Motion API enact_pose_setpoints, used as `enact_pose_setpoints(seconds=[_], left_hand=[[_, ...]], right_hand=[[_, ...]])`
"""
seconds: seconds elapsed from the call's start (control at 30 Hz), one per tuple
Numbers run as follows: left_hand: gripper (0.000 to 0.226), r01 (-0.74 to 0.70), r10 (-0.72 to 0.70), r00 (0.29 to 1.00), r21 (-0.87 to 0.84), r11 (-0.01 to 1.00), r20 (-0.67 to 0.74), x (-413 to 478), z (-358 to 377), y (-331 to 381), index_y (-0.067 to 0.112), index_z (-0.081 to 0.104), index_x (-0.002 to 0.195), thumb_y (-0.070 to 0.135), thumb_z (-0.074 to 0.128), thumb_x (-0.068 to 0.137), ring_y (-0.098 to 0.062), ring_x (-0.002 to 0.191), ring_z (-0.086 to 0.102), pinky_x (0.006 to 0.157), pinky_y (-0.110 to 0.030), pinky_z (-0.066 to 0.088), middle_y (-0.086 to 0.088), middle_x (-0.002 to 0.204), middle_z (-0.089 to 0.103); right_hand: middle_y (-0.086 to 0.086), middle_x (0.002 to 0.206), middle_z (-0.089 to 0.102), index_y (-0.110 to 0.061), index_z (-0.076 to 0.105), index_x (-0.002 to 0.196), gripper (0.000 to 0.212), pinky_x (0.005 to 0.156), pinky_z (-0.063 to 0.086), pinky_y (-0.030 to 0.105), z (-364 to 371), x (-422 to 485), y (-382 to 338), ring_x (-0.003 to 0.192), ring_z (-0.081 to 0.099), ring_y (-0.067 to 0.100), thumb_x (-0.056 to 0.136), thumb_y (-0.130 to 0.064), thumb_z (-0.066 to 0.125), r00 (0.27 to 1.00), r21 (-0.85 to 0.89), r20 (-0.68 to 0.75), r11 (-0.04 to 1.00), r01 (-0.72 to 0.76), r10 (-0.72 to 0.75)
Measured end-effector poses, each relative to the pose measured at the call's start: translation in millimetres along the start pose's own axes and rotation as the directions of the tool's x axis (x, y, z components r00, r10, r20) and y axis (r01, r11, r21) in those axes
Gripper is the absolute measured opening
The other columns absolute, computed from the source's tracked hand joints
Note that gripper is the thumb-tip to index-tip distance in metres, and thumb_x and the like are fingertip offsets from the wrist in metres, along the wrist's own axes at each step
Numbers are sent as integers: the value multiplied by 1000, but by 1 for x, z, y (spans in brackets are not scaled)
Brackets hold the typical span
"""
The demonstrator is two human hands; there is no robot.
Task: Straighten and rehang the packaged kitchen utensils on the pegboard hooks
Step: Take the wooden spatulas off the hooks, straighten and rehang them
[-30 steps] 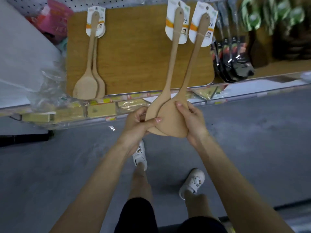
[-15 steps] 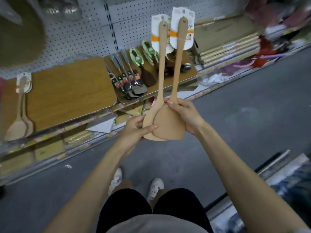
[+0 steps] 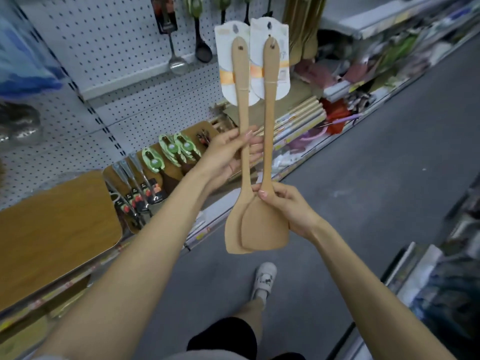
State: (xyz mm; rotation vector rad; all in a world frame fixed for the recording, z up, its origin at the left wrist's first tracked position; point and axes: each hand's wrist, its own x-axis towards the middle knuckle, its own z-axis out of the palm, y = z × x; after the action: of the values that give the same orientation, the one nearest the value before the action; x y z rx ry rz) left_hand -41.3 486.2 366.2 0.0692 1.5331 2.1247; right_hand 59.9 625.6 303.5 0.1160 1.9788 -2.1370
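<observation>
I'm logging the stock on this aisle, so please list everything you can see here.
wooden spatulas: two, pale wood, held upright centre, blades overlapping
backing cards: two, white with orange band, behind the handle tops
pegboard: one, white, upper left
ladle: one, steel, hanging on pegboard
black spoon: one, black, hanging beside ladle
green-handled tools: about three, green, lower shelf
wooden boards: two, brown, lower shelf
shoe: one, white, bottom centre
left hand: one, pinching left spatula's handle
right hand: one, gripping right spatula's neck
</observation>
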Motion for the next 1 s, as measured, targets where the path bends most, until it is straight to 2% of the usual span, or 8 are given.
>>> enact_pose_setpoints(seconds=[0.1,0.27,0.37,0.47,0.6,0.7,0.87,1.0], left_hand=[[27,31,-25,998,-95,995,61,55,37,2,1,56,121,7,43,98,-18,75,72,69,-28,59,-11,88,72],[23,26,-14,997,-148,989,79,151,104,3,3,59,112,7,40,99,-16,77,72,73,-29,59,-10,88,72],[24,21,-3,995,-185,982,101,200,145,1,3,58,113,8,40,99,-18,80,72,77,-32,59,-9,89,73],[25,32,-12,991,-149,988,131,241,187,-1,1,58,115,8,40,99,-19,82,71,80,-35,57,-13,95,70],[24,26,-3,984,-124,992,180,289,244,-5,1,57,113,5,38,99,-18,79,72,76,-33,58,-9,87,73],[27,8,2,989,-72,997,145,329,281,-15,-3,54,121,5,40,98,-18,80,71,76,-31,59,-13,96,69],[22,-81,83,993,-21,996,81,386,337,-20,4,62,106,5,41,98,-19,89,71,82,-29,57,-10,96,72],[24,-146,150,987,85,986,-48,427,372,-21,7,61,108,11,39,100,-20,103,67,94,-31,52,-12,108,68]], right_hand=[[-4,94,71,-16,68,104,18,81,50,22,-54,24,-15,89,64,11,94,-9,55,1000,-61,9,998,27,-26],[9,95,70,-14,60,115,26,78,53,23,-156,65,-50,86,66,17,91,-6,60,998,-72,-54,997,31,-35],[4,89,72,-12,63,108,18,73,51,19,-213,81,-67,80,67,12,92,-6,59,988,-87,-147,996,30,-43],[10,84,70,5,65,97,17,71,49,16,-266,96,-76,76,66,11,95,-6,53,954,-83,-283,994,78,-98],[19,85,70,9,67,92,22,71,55,24,-329,118,-83,75,68,17,97,-6,51,923,20,-375,995,96,-81],[12,81,72,5,65,99,14,70,58,26,-385,137,-90,73,70,18,94,0,53,932,139,-360,984,109,-53],[15,88,71,-4,65,98,12,74,58,30,-481,183,-108,80,69,22,95,-7,54,961,105,-264,988,117,-86],[10,81,69,-8,66,91,15,73,58,31,-547,220,-128,79,66,25,96,-10,52,976,85,-196,990,116,-98]])
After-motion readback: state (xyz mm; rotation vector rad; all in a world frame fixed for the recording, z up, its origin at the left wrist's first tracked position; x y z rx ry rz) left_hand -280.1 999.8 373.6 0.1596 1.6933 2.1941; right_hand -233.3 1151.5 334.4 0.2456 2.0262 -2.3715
